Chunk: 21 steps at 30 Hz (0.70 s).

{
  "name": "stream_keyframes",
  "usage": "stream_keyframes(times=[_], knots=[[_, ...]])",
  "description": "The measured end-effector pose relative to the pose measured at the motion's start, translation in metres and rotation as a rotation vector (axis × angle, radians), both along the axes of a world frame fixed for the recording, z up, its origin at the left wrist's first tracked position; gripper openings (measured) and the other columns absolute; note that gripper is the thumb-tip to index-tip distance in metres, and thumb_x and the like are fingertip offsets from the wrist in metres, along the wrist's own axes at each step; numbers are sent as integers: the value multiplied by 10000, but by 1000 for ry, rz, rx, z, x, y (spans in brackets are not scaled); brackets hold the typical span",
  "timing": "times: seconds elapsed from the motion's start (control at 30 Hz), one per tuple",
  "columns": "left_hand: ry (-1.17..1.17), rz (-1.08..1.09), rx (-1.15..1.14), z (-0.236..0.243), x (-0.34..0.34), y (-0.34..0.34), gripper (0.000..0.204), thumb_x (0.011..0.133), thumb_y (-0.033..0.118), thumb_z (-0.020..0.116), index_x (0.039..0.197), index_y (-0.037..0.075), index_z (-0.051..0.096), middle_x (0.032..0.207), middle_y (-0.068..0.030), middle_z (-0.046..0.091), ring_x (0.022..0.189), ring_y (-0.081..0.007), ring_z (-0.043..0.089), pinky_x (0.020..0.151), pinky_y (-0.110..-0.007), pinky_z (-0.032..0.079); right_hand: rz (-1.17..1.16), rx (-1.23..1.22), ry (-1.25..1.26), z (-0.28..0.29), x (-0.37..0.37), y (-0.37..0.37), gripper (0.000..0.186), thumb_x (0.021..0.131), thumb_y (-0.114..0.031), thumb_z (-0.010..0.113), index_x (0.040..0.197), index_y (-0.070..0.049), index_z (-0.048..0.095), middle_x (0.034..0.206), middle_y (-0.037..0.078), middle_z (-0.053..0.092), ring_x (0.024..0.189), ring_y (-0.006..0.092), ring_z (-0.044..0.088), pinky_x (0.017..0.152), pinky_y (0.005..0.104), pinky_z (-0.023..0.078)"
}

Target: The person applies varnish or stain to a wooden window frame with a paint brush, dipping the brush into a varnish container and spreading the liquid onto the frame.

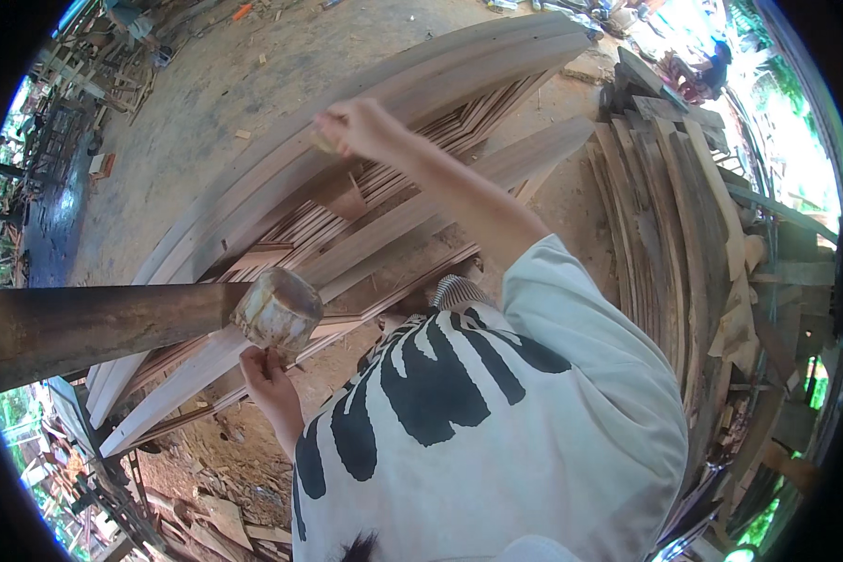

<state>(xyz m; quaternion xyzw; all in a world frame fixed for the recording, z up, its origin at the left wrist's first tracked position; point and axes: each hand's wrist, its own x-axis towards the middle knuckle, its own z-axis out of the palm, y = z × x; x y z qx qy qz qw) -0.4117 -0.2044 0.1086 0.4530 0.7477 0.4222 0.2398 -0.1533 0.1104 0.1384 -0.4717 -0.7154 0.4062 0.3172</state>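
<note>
My left hand (272, 377) has its fingers closed at the lower edge of a stained, whitish round pot (279, 317) with a brownish top. The pot is held beside the end of a thick dark beam (103, 328). My right arm reaches forward over a long pale wooden board (459, 70). At its end my right hand (363, 131) is closed, with a small yellowish piece (324, 140) showing under the fingers. That piece is blurred, and I cannot make out its kind. Whether it touches the board is unclear.
Wooden frame pieces and slats (347, 199) lie under and beside the long boards. Curved planks (660, 225) are stacked on the right. A person (707, 70) sits at the far right; another (131, 19) is at the far left. Wood scraps (220, 520) litter the ground.
</note>
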Motion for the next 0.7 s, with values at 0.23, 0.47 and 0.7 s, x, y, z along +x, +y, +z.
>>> stream_keyframes(times=[0.23,0.47,0.7], knots=[[25,51,87,-8,-3,-9,147,914,-15,591,1027,49,524,787,-70,597,703,-123,529,632,-247,435,-532,449,-483,-16,97,73,411,965,-429,483,1016,-92,712,828,201,691,808,370,682,734,481,534],[-20,115,73,-5,10,-7,129,908,-49,570,999,27,521,769,-93,595,669,-128,540,624,-259,438,-96,351,-505,-14,-34,16,470,990,-415,450,827,-36,672,763,184,681,746,364,673,698,478,545],[-559,230,141,-21,8,-9,236,959,87,576,1161,-32,543,987,-79,632,959,-122,569,863,-260,438,-27,386,-37,-23,-140,-39,381,990,-311,500,802,-16,649,688,165,669,620,298,672,581,431,523]])
